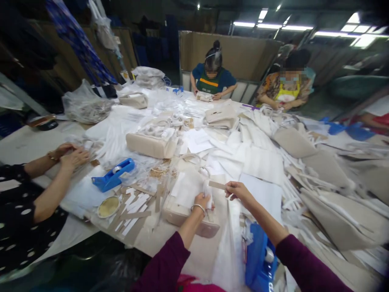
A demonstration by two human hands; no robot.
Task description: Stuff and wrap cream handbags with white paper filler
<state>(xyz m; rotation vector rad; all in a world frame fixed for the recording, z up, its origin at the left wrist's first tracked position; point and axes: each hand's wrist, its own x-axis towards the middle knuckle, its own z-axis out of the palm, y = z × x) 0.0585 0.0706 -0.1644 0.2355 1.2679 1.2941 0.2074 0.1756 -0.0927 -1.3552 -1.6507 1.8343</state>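
A cream handbag (188, 202) lies tilted on the table in front of me, its base towards me. My left hand (202, 201), with a bracelet at the wrist, is closed on white wrapping (209, 194) at the bag's right side. What is under the wrapping I cannot make out. Just to the right, my right hand (238, 190) pinches one end of a flat beige strip (217, 185) between thumb and fingers. The strip's free end points left, over the wrapping. A blue tape dispenser (258, 255) stands near my right forearm.
Loose beige and white strips (133, 211) and a round tin (108, 207) lie left of the bag. A second blue tape dispenser (114, 174) is beyond them. Another handbag (152, 145) stands farther back; bag pieces (343, 211) pile up at right. Co-workers sit around the table.
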